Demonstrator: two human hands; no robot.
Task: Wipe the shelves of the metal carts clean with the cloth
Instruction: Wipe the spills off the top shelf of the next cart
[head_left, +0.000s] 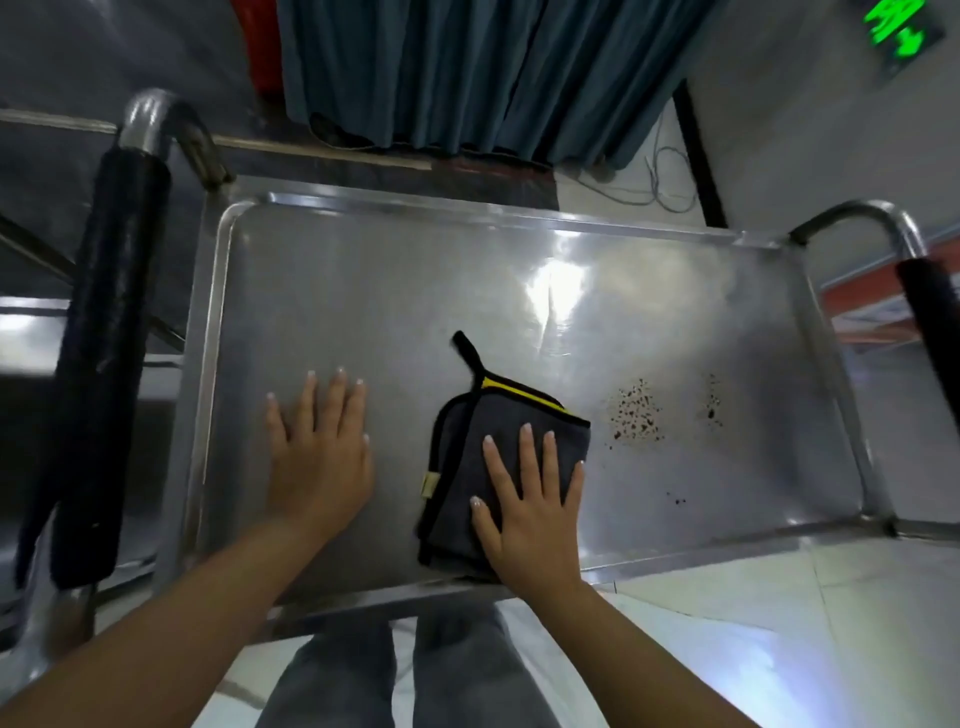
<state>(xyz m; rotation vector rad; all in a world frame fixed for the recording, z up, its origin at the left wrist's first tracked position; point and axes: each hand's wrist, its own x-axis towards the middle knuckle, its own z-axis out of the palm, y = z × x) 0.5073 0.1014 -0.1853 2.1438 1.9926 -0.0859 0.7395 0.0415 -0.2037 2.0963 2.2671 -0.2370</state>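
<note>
Steel shelf (363, 291) was braced by the flat, empty left hand (319, 457); the folded cloth (498, 467) was pressed flat-fingered by the right hand (530, 514). Dark specks (636, 410), right of centre, could be smeared if swept too lightly.

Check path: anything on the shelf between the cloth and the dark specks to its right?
Nothing visible. The right hand presses flat on the folded grey cloth, and only bare metal of the cart's top shelf lies between the cloth's right edge and the nearest dark specks. The left hand rests flat on the opposite side.

glossy metal shelf (363, 291) (speckled), matt grey cloth (467, 441)
</note>
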